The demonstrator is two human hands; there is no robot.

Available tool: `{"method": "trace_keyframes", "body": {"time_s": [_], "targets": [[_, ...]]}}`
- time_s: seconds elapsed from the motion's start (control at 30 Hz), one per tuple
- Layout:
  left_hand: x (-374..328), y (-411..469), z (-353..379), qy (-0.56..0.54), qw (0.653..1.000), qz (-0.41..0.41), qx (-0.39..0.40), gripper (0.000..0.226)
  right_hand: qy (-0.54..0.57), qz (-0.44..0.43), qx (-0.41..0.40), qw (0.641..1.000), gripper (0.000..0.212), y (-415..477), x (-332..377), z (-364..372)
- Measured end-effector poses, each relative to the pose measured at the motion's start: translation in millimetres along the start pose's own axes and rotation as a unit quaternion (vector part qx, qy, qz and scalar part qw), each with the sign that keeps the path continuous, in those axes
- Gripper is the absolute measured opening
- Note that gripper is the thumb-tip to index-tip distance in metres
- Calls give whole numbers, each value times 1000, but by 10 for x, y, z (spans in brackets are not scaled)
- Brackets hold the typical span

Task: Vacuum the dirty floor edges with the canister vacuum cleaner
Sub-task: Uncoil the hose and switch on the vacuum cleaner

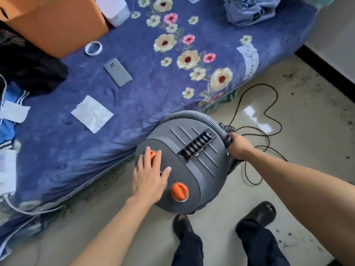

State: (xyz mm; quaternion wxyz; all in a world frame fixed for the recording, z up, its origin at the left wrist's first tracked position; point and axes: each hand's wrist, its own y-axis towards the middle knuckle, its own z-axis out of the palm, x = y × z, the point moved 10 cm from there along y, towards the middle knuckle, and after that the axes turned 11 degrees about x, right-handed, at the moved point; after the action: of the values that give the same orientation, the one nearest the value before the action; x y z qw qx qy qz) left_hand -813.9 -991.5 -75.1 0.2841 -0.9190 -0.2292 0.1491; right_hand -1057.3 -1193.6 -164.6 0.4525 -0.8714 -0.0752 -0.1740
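left hand (148, 177) flat, grip wide, on vacuum (194, 175) | right hand (239, 145) grip holding hose (203, 117)

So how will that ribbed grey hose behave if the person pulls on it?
Probably floppy: the hose bends in a curve over the canister vacuum. Its ribs should give the right hand, which grips its end, a sure hold. A pull may drag the vacuum along, though the left hand rests flat on top and could steady it.
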Motion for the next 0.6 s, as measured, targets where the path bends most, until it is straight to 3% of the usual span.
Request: {"method": "trace_keyframes", "body": {"time_s": [0.23, 0.33, 0.5, 0.6], "targets": [[37, 24, 150, -20, 996, 32, -84, 67, -13, -1, -32, 999, 28, 405, -87, 38], [37, 17, 130, 0, 991, 53, -126, 66, -50, 0, -45, 998, 34, 223, -20, -153], [-32, -105, 110, -47, 992, 79, -91, 70, -124, -76, -136, 980, 27, -476, 708, -659], [60, -106, 73, -139, 983, 113, -38, 63, -199, -149, -152, 957, 32, -921, 1464, -812]]}}
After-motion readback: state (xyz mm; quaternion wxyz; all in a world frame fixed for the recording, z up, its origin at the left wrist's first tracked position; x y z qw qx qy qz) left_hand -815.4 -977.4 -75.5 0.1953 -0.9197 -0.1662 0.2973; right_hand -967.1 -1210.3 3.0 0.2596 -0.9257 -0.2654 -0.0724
